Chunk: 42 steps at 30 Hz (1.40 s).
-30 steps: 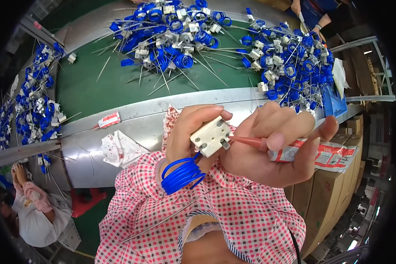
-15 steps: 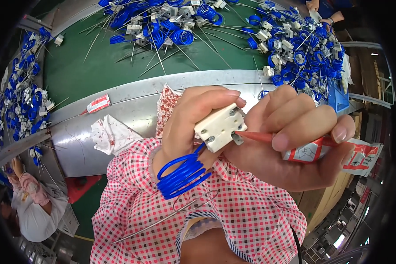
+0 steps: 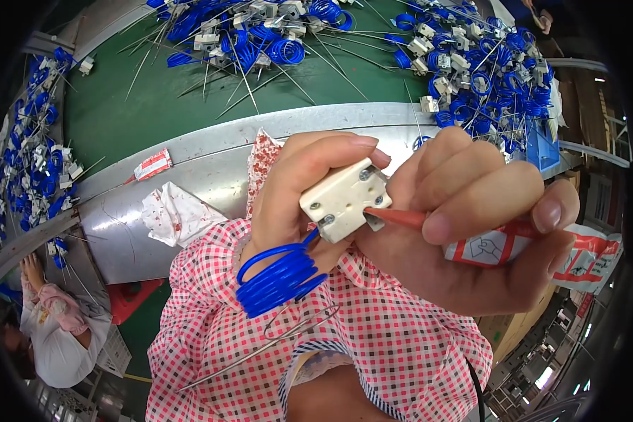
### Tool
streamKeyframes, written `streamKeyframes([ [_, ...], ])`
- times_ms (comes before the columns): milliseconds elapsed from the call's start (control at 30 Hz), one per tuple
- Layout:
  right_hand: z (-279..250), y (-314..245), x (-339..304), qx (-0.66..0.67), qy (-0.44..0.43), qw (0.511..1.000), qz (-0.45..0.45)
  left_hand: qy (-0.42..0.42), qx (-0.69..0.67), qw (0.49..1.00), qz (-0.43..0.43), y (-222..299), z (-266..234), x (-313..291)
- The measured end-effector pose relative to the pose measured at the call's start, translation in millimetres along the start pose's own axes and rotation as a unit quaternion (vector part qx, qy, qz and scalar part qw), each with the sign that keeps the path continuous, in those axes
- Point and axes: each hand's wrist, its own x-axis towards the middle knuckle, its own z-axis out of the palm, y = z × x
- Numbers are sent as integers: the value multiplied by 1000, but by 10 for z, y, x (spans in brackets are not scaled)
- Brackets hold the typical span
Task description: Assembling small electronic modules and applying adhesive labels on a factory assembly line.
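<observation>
My left hand (image 3: 280, 184) is closed on a thermostat (image 3: 341, 202), a cream-white block with small metal screws and a metal tab. From its lower left hangs a coil of blue capillary tube (image 3: 278, 281), and a thin metal probe (image 3: 235, 362) slants below, in front of the checked sleeves. Closed in my right hand (image 3: 471, 186) is a soft red and white tube (image 3: 496, 245). Its pointed red nozzle (image 3: 402, 219) touches the block's lower edge beside the metal tab. Fingers hide part of the tube.
Piles of blue-coiled thermostats (image 3: 274, 42) lie on the green belt (image 3: 119, 116), with more at far right and left. A metal ledge (image 3: 112, 225) holds a second red and white tube (image 3: 152, 164), a stained white cloth (image 3: 179, 214) and a red-spotted cloth (image 3: 261, 165). A person (image 3: 60, 323) sits at left.
Both hands have shifted slightly left with the thermostat and the tube. The nozzle stays at the same edge of the block.
</observation>
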Motion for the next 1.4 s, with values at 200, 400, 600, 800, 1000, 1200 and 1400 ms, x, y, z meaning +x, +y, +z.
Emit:
streamKeyframes([
  [200, 46, -40, 45, -75, -28, 996, 41, 83, -99, 990, -49, 36, 96, -23],
  [400, -107, -176, 116, -120, -184, 973, 72, 82, -116, 987, -78, 87, 85, -18],
  [600, -191, -154, 144, -110, -220, 964, 97, 84, -160, 980, -83, 78, 83, -16],
  [800, 0, -68, 75, -49, -83, 992, 87, 71, -180, 976, -97, 86, 38, -25],
  [1000, 99, -129, 28, -71, -24, 991, 114, 57, -142, 988, 12, -19, 12, 12],
  [1200, -58, -213, 35, -76, -81, 986, 128, 48, -191, 980, 35, -30, 51, 2],
  [1400, 76, -227, 40, -149, -34, 975, 160, 33, -205, 978, -29, -6, 13, -14],
])
